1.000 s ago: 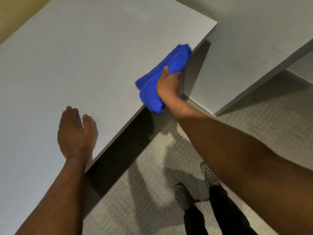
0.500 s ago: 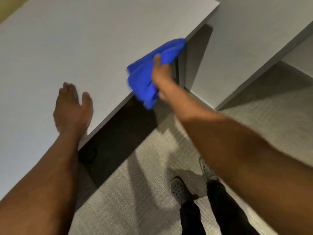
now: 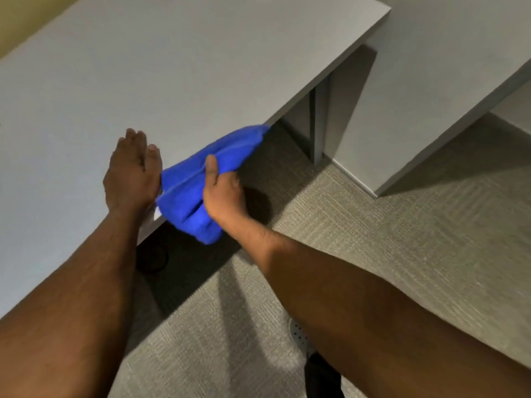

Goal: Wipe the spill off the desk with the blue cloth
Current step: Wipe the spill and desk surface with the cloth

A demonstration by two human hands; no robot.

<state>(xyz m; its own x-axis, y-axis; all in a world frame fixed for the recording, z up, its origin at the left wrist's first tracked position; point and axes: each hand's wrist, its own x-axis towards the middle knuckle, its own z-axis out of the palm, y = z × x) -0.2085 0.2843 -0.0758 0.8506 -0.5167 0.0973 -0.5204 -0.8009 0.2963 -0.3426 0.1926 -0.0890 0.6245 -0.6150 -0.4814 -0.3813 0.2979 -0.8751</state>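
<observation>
The grey desk (image 3: 172, 67) looked dry as far as I could see; no spill showed on it, so the wiping seemed nearly done, perhaps only the front edge left. The blue cloth (image 3: 198, 185) lay bunched along that edge, gripped by the right hand (image 3: 222, 193). The left hand (image 3: 130, 173) rested flat and open on the desk, holding nothing, touching the cloth.
</observation>
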